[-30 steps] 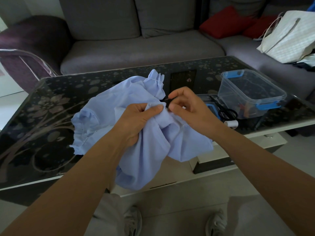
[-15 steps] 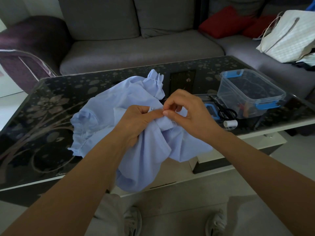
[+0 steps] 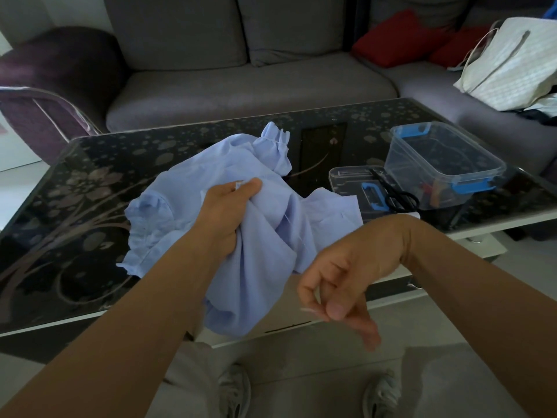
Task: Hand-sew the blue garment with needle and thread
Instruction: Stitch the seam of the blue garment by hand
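A black glass table with a floral pattern (image 3: 75,191) extends beneath and beyond both hands, and a grey fabric sofa (image 3: 241,86) is seen behind it. The crumpled light-blue cloth garment (image 3: 271,236) is gripped by the left hand (image 3: 229,212) over the table's near edge. A thin pale needle-like sliver (image 3: 307,310) is pinched by the right hand (image 3: 340,282), below and right of the left hand. A clear plastic box with blue clips (image 3: 446,164) is seen beyond the right hand.

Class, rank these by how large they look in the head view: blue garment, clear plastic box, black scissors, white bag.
1. blue garment
2-3. clear plastic box and white bag look alike; the bag lies farther off and is cropped by the frame, so unranked
4. black scissors
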